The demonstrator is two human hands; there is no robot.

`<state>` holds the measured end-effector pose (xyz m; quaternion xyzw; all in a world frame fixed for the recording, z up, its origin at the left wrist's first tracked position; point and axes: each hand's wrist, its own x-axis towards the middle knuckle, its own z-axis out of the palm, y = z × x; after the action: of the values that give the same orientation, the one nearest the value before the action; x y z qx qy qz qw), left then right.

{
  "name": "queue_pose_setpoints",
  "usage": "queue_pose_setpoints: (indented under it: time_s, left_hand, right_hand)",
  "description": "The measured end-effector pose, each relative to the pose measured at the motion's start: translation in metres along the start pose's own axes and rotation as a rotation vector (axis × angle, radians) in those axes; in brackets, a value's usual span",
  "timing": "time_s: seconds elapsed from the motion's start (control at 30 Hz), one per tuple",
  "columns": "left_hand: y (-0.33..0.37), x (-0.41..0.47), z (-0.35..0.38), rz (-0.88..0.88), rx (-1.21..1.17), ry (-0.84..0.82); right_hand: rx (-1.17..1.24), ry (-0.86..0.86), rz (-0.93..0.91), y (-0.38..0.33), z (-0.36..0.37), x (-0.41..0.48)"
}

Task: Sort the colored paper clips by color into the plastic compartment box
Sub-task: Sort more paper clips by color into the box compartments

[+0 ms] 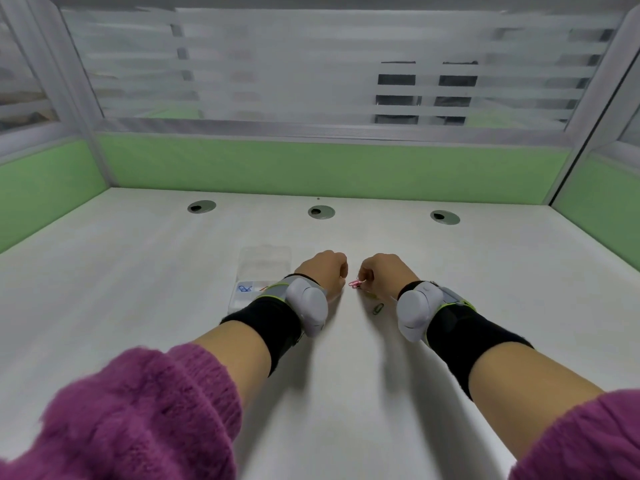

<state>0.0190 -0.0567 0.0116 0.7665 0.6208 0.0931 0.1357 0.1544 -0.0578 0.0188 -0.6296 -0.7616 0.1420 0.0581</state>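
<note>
Right hand point(384, 271) fingers pinch pink clips point(356, 284), count unclear; left hand point(323, 270) fingers curl, contents hidden; one green clip point(378, 308) nearby.

It was an office cubicle: a pale desk point(138, 271) with three round cable ports point(321, 212) along its far edge, boxed in by green partition panels point(311, 168) topped with striped frosted glass point(277, 64).
</note>
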Motion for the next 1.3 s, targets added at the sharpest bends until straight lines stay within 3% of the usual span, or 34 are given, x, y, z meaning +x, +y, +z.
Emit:
queue_pose_setpoints:
  time_s: [1.3]
  left_hand:
    - [-0.024,-0.026,-0.012,-0.045,0.016,0.029]
  right_hand:
    - [0.040,-0.017,0.008,-0.012,-0.003,-0.015]
